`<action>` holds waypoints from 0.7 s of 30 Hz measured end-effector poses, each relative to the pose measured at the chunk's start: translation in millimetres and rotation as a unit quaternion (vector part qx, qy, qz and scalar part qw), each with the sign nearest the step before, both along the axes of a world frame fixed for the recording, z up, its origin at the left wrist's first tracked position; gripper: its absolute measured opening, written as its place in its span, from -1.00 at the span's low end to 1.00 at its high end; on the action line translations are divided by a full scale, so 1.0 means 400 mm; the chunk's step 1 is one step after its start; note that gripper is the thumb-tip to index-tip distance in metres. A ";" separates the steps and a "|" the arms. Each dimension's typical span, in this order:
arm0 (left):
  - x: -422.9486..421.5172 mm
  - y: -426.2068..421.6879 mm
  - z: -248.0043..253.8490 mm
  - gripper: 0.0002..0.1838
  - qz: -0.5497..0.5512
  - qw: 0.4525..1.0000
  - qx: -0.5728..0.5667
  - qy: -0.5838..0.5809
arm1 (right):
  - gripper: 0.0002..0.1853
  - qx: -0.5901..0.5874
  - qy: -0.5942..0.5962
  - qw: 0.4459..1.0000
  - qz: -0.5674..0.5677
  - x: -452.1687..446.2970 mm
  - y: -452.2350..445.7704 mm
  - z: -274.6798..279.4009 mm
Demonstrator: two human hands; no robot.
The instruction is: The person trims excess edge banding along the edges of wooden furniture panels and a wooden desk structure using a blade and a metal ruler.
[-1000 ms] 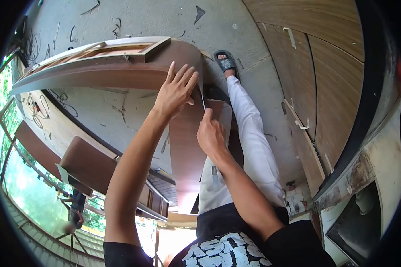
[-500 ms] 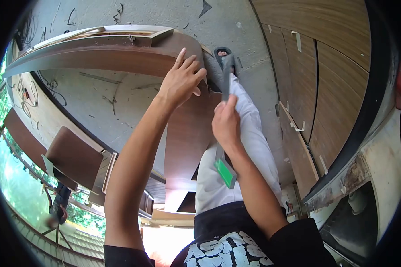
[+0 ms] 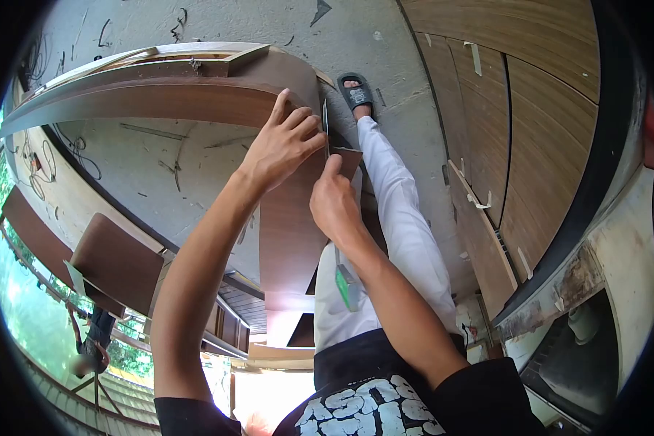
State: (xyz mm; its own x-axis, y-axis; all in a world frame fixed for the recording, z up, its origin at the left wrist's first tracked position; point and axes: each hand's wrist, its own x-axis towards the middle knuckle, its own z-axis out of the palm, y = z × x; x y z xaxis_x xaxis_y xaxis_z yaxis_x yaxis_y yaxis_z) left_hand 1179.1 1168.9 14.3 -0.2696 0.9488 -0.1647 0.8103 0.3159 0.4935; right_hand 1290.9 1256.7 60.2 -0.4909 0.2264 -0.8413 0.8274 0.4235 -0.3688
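1. The long thin tool (image 3: 326,129) lies alongside the rounded end of the curved brown panel (image 3: 160,100); whether they touch, I cannot tell.
2. The right hand (image 3: 335,201) grips the tool, thumb pointing along it. Light, even strokes and a steady wrist should avoid gouging the brown face.
3. The left hand (image 3: 287,144), fingers spread, lies over the panel's end; bracing works best with fingertips clear of the tool.
4. Below the hands runs a flat brown board (image 3: 287,247).

Concrete floor (image 3: 232,25), tangled cables (image 3: 35,164), wood-grain panelling (image 3: 552,131), distant person (image 3: 99,328)
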 end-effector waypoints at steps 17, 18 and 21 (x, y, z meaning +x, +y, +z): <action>-0.027 0.044 -0.011 -0.67 -0.095 0.994 -0.027 -0.052 | -0.80 -0.023 0.046 0.998 -0.028 0.019 0.028 0.021; -0.026 0.046 -0.010 -0.67 -0.097 0.993 -0.028 -0.058 | -0.80 -0.024 0.040 0.998 -0.031 0.024 0.025 0.037; -0.045 0.046 -0.023 -0.77 -0.170 0.983 -0.014 -0.065 | -0.78 -0.026 -0.004 1.000 -0.013 0.019 0.015 0.040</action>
State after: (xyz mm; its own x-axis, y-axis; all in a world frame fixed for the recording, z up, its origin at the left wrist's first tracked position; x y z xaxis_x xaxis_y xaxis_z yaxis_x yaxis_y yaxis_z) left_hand 1161.0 1187.3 5.1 0.0870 0.9751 -0.2038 0.8024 0.0527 0.5945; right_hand 1298.3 1262.7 76.3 -0.4782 0.1960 -0.8561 0.8412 0.3822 -0.3824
